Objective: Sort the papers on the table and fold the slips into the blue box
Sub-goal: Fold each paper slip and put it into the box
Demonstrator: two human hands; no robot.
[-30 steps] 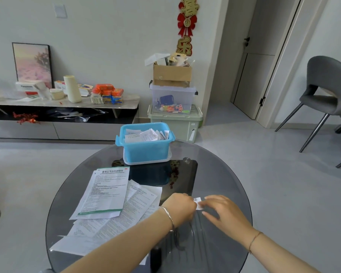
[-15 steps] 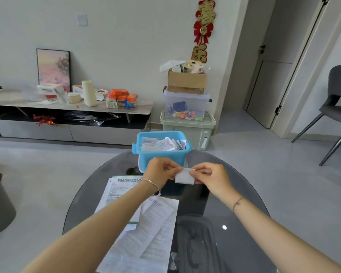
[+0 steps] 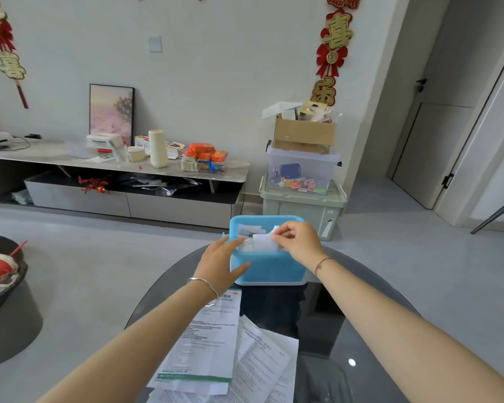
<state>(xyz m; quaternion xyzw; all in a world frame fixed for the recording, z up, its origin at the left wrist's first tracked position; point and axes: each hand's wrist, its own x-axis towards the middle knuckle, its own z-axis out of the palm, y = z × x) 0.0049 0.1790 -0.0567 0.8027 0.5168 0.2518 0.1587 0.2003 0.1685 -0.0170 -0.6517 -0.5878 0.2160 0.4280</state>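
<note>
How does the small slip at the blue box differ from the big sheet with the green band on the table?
The slip is small and looks blank; the sheet is large and printed. The right hand pinches the slip over the blue box; the sheet lies flat on other papers, unheld. Both are white paper.

Both arms reach toward mid-frame. The left hand [image 3: 220,264] has straight fingers. The right hand [image 3: 298,239] pinches a slip [image 3: 262,242].
</note>
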